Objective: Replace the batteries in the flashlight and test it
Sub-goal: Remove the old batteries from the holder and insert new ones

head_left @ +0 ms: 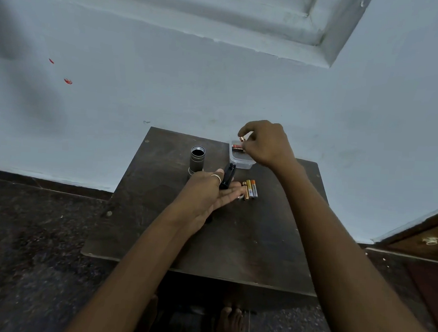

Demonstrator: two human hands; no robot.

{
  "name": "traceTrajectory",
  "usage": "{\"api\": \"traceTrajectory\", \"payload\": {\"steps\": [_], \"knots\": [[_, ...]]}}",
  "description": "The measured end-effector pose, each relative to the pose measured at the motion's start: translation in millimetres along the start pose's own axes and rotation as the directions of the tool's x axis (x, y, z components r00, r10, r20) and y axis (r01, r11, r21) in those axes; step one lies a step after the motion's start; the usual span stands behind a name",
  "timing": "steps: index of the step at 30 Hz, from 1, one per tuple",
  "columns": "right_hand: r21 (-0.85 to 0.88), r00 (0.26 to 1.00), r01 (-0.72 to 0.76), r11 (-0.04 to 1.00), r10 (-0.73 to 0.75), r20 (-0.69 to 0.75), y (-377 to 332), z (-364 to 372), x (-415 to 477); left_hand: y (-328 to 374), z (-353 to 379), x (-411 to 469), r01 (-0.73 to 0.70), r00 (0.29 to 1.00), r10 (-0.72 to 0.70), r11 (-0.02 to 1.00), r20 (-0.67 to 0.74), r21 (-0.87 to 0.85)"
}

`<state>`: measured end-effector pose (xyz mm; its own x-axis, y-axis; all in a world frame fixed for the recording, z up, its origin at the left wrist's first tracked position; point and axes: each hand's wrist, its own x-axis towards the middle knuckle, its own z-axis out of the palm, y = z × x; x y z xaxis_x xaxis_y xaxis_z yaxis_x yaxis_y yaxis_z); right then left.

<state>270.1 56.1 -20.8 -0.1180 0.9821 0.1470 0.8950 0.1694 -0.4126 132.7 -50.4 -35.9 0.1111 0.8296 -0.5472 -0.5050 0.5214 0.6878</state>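
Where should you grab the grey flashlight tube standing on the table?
Grip the flashlight tube around its ribbed middle, coming from its left side. It stands upright with its open end up, and the left hand sits close on the right.

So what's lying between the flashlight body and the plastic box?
Head view: only bare table between flashlight body and plastic box.
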Motion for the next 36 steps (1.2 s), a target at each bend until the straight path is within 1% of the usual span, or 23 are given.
{"api": "traceTrajectory", "payload": {"steps": [3,5,8,9,11,14,19,23,26,30,32,36], "knots": [[0.234,0.981,-0.024,0.972,0.068,-0.182,-10,-18,-35,0,0,-1,0.010,1.000,-0.010,1.000,0.001,0.000],[0.418,0.951,-0.043,0.907,0.165,-0.261,-14,-24,-62,0,0,-3,0.013,1.000,-0.013,1.000,0.012,0.007],[0.656,0.909,-0.063,0.752,0.314,-0.273,-15,-21,-96,-1,-1,-3,0.004,0.999,-0.005,1.000,0.035,0.023],[0.699,0.901,-0.067,0.712,0.345,-0.264,-14,-18,-104,-1,-2,-3,-0.002,0.999,0.001,1.000,0.042,0.027],[0.741,0.896,-0.077,0.667,0.372,-0.242,-13,-11,-114,-1,-3,-3,-0.020,0.998,0.017,0.999,0.057,0.040],[0.747,0.905,-0.071,0.661,0.358,-0.231,-16,-3,-117,-2,-6,-2,-0.045,0.997,0.041,0.998,0.071,0.052],[0.672,0.922,-0.056,0.739,0.296,-0.248,-19,5,-116,-6,-2,-2,-0.058,0.994,0.051,0.996,0.096,0.074],[0.578,0.915,-0.028,0.815,0.254,-0.315,-21,11,-116,-7,-1,-3,-0.079,0.990,0.069,0.994,0.123,0.076],[0.501,0.921,0.024,0.865,0.176,-0.348,-23,16,-117,-8,-2,-2,-0.101,0.987,0.091,0.992,0.131,0.074],[0.432,0.925,0.095,0.897,0.081,-0.371,-25,22,-116,-6,-2,-2,-0.130,0.985,0.119,0.988,0.124,0.083],[0.412,0.932,0.100,0.906,0.061,-0.359,-24,23,-114,-6,-2,-2,-0.141,0.983,0.130,0.987,0.127,0.082],[0.389,0.964,0.085,0.917,0.023,-0.264,-21,24,-115,-5,-3,0,-0.137,0.986,0.128,0.987,0.106,0.086]]}}
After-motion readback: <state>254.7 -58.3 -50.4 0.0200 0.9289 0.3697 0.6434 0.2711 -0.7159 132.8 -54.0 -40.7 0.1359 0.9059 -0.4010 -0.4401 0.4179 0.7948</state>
